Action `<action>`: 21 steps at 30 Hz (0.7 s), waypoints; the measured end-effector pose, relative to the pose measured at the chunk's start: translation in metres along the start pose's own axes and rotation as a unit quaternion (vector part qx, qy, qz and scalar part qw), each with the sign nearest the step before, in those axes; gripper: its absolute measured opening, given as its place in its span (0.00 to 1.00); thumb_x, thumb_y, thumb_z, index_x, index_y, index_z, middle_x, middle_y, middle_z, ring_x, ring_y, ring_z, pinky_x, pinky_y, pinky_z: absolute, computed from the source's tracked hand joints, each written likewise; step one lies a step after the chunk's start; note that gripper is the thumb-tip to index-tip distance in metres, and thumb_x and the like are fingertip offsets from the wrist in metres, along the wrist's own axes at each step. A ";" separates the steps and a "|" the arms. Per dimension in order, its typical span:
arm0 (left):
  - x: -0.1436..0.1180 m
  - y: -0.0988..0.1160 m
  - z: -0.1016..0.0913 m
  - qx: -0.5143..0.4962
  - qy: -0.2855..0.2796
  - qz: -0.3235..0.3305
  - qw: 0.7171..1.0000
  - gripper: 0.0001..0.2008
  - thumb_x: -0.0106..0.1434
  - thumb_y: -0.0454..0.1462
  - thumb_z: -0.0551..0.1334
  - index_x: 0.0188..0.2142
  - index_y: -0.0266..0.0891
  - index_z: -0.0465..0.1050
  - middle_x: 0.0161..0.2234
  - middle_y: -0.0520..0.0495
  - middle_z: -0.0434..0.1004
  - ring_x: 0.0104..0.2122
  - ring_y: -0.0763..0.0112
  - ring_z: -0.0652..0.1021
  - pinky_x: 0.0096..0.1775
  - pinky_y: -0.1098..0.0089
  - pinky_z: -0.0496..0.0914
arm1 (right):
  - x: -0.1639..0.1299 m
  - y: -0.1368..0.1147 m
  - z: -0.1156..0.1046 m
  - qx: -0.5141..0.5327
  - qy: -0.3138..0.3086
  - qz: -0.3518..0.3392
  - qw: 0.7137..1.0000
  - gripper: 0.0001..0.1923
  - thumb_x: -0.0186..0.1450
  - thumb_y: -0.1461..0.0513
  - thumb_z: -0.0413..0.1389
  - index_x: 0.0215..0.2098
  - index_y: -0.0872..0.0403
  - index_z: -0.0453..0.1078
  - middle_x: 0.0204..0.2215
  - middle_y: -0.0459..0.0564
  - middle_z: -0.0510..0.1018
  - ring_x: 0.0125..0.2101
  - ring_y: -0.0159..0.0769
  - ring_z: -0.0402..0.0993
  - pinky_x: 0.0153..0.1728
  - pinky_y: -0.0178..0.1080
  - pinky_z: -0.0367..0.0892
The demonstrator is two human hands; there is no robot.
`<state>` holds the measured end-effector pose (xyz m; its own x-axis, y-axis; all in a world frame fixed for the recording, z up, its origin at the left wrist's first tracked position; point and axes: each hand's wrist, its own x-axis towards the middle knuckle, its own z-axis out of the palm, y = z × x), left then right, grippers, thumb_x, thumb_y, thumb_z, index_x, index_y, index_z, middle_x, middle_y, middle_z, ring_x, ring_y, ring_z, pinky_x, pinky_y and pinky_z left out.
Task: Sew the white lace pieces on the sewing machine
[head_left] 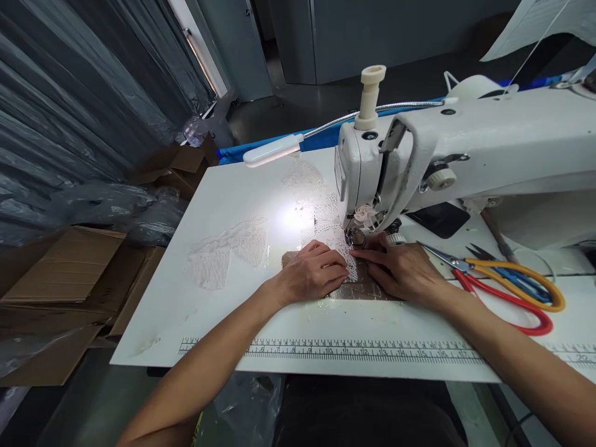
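A strip of white lace (331,223) runs under the needle area of a white sewing machine (493,143). My left hand (313,272) lies flat over the lace's left edge, fingers stretched toward the presser foot (356,237). On the other side, my right hand (401,267) rests beside the foot, its index finger extended and touching the lace. Beneath both hands is a brown, shiny plate or sheet (367,290). More lace pieces (228,248) lie to the left on the white table (162,310).
Scissors with red and orange handles (512,279) and blue-handled snips (526,282) lie right of my right hand. A lit lamp (272,151) on a bendable neck hangs over the table. A printed ruler (335,352) runs along the front edge. Cardboard boxes (69,267) stand at the left.
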<state>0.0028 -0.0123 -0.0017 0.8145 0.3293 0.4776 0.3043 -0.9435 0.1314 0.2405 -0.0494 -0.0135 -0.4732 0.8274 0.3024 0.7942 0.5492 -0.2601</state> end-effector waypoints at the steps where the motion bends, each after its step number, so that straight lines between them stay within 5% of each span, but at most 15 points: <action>1: 0.000 0.000 0.000 0.008 -0.001 0.006 1.000 0.06 0.67 0.34 0.59 0.35 0.39 0.75 0.38 0.49 0.80 0.35 0.73 0.76 0.41 0.65 0.70 | 0.000 0.000 0.000 0.007 0.005 -0.005 1.000 0.19 0.70 0.59 0.45 0.56 0.46 0.71 0.46 0.55 0.72 0.29 0.35 0.71 0.30 0.38 0.65; 12: 0.001 0.006 -0.006 0.027 -0.039 0.013 0.999 0.09 0.67 0.33 0.57 0.33 0.38 0.75 0.36 0.50 0.79 0.33 0.73 0.75 0.39 0.68 0.70 | -0.001 0.003 0.001 0.014 0.010 -0.034 0.999 0.18 0.70 0.60 0.48 0.55 0.45 0.71 0.45 0.54 0.72 0.32 0.36 0.71 0.32 0.38 0.67; 21: 0.012 0.003 -0.023 -0.026 -0.139 0.014 0.990 0.09 0.60 0.39 0.60 0.35 0.38 0.77 0.35 0.46 0.77 0.34 0.68 0.75 0.43 0.64 0.69 | -0.003 0.006 0.004 -0.014 -0.002 -0.049 0.999 0.19 0.69 0.59 0.49 0.56 0.44 0.70 0.45 0.55 0.72 0.36 0.40 0.72 0.33 0.40 0.68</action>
<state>0.0022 -0.0120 0.0244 0.9289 0.2943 0.2249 0.2601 -0.9506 0.1696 0.2445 -0.0481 -0.0199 -0.5509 0.7704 0.3209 0.7540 0.6243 -0.2043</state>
